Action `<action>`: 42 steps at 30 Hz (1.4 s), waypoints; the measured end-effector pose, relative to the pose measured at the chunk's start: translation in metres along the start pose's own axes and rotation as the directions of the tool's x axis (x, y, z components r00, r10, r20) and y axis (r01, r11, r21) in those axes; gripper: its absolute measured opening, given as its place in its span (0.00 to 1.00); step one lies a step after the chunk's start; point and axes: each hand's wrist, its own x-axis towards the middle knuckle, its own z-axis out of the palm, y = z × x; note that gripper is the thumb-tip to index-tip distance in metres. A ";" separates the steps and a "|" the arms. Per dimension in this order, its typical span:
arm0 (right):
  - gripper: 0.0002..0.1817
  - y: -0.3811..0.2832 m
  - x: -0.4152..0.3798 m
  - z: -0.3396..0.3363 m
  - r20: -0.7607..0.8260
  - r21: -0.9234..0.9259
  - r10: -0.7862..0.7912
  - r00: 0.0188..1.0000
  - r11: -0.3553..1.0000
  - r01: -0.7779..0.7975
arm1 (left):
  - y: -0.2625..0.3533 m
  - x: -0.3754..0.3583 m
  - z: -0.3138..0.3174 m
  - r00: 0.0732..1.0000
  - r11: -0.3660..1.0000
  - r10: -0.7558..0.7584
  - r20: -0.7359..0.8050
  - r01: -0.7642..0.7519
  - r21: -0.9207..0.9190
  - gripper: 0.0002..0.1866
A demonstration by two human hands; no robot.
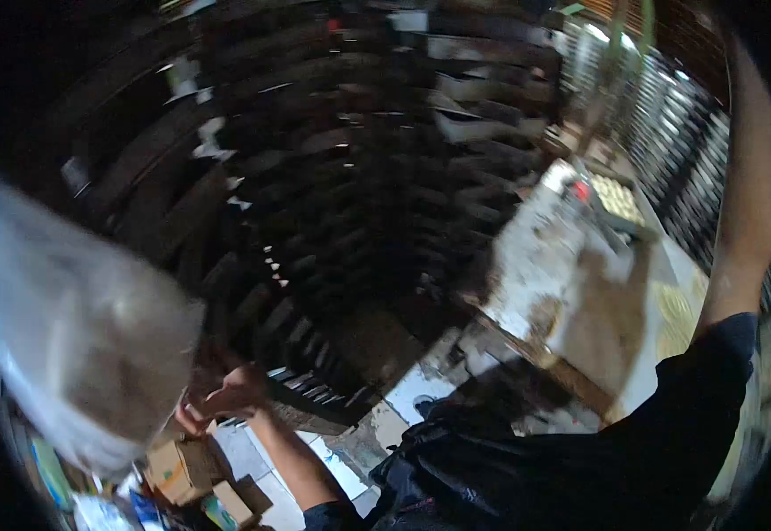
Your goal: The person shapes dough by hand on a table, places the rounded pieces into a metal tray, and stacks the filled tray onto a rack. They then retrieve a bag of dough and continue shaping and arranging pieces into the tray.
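Observation:
A large, whitish, see-through plastic bag (84, 327) fills the left side of the view, blurred, with something pale and brownish showing through it. My left hand (231, 394) is at its lower right edge, with the fingers curled against it; part of the grip is hidden. On the right my bare right arm (748, 186) reaches upward past the edge of the view, so my right hand is out of sight.
A flour-dusted worktable (536, 257) stands at the right, bearing a tray of small pale pieces (617, 199). Stacked metal trays (678, 124) line the wall behind it. Dark slatted racks (341, 177) surround the middle. Cardboard boxes (180, 473) lie at lower left, by white floor tiles (416, 394).

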 end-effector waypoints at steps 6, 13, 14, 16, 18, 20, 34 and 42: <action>0.42 0.009 -0.205 -0.080 0.059 -0.153 0.292 0.955 0.948 -0.280 | -0.001 -0.005 0.001 0.999 0.994 -0.036 0.031 0.039 -0.098 0.32; 0.31 0.019 -0.422 -0.083 0.121 -0.380 0.345 0.931 0.882 -0.277 | 0.032 -0.024 -0.026 0.992 0.932 -0.044 0.121 0.084 -0.351 0.27; 0.28 0.030 -0.451 -0.086 0.131 -0.333 0.348 0.928 0.898 -0.289 | 0.046 -0.032 -0.040 0.984 0.881 -0.066 0.168 0.137 -0.453 0.27; 0.24 0.047 -0.504 -0.092 0.152 -0.264 0.353 0.923 0.915 -0.306 | 0.082 -0.055 -0.083 0.932 0.731 -0.087 0.351 0.299 -0.613 0.25; 0.23 0.062 -0.551 -0.109 0.235 -0.232 0.324 0.916 0.934 -0.271 | 0.136 -0.083 -0.132 0.780 0.559 -0.004 0.626 0.520 -0.645 0.24; 0.22 0.072 -0.594 -0.116 0.229 -0.229 0.313 0.922 0.938 -0.261 | 0.209 -0.101 -0.189 0.366 0.497 0.231 0.901 0.752 -0.433 0.23; 0.10 0.035 -0.745 -0.132 0.433 -0.215 0.479 0.764 0.877 -0.429 | 0.399 -0.240 -0.360 -0.651 0.394 0.400 0.645 0.757 0.521 0.63; 0.26 0.030 -0.748 -0.148 0.419 -0.233 0.546 0.726 0.837 -0.495 | 0.375 -0.257 -0.330 -0.231 0.704 0.473 0.850 0.679 -0.207 0.63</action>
